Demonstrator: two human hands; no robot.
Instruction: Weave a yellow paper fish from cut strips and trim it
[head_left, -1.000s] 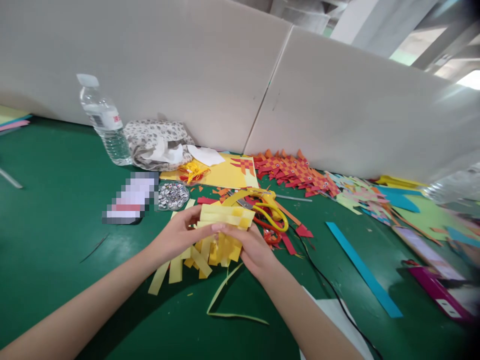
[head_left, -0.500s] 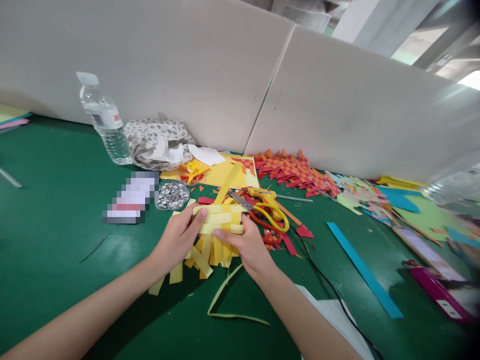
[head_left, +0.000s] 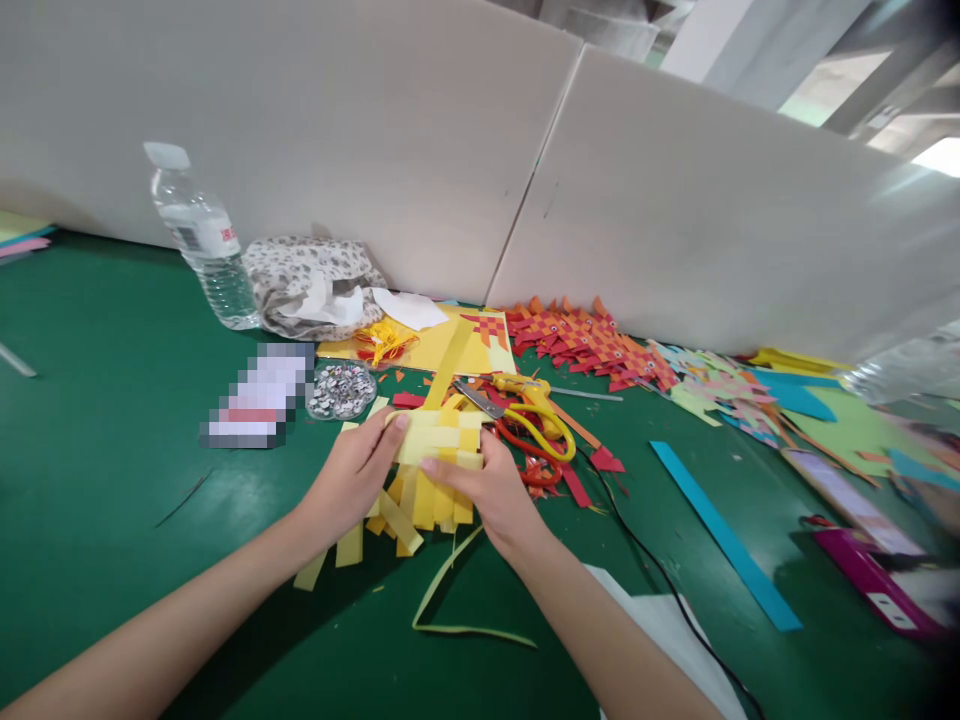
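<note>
A woven piece of yellow paper strips (head_left: pixel 439 435) is held up between my two hands, pale strips crossing deeper yellow ones. My left hand (head_left: pixel 365 462) pinches its left edge, thumb on top. On the right edge, my right hand (head_left: pixel 491 485) grips it with the thumb across the lower front. One long yellow strip (head_left: pixel 452 365) sticks up from the weave. Loose yellow paper strips (head_left: pixel 401 520) lie beneath it on the green table. Just beyond my right hand rest scissors (head_left: pixel 540 432) with yellow and red handles and a yellow glue gun (head_left: pixel 536 395).
Around the work are a water bottle (head_left: pixel 202 240), a patterned pouch (head_left: pixel 315 285), a dish of googly eyes (head_left: pixel 341 390) and a blurred-out phone (head_left: pixel 262 395). Red-orange woven paper fish (head_left: pixel 592 345) pile against the partition (head_left: pixel 675 200). A black cord (head_left: pixel 649 560), blue strip (head_left: pixel 724 535) and magenta power strip (head_left: pixel 870 580) lie rightward.
The whole view has shifted very slightly. Both hands keep nearly the same hold on the woven yellow paper.
</note>
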